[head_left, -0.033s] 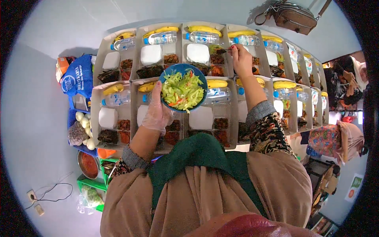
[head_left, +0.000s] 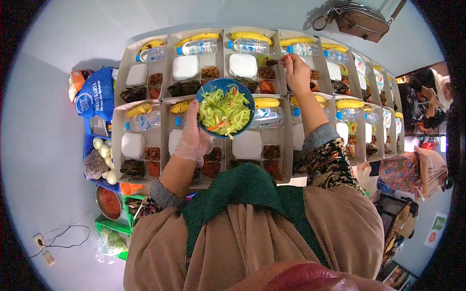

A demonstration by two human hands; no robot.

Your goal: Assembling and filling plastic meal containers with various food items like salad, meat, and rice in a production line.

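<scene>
My left hand (head_left: 191, 138), in a clear plastic glove, grips the side of a blue bowl (head_left: 249, 112) filled with shredded pale-green vegetable (head_left: 224, 111) and orange bits. Bare and farther off to the right, my right hand (head_left: 296, 72) pinches what looks like a spoon (head_left: 276, 62). Its tip reaches into a compartment of an open meal box (head_left: 226, 63) in the back row, where some green vegetable (head_left: 264, 60) lies. Also in that box are a banana (head_left: 251, 36), a water bottle (head_left: 249, 46), a white wrapped block (head_left: 242, 65) and dark and red foods.
Similar open boxes stand in two rows, curving away to the right. At the left are a blue bag (head_left: 97, 94), a blue crate (head_left: 88, 145) with white round items, a pot of red food (head_left: 109, 203) and a green rack (head_left: 109, 224). A brown bag (head_left: 363, 22) lies at the far right.
</scene>
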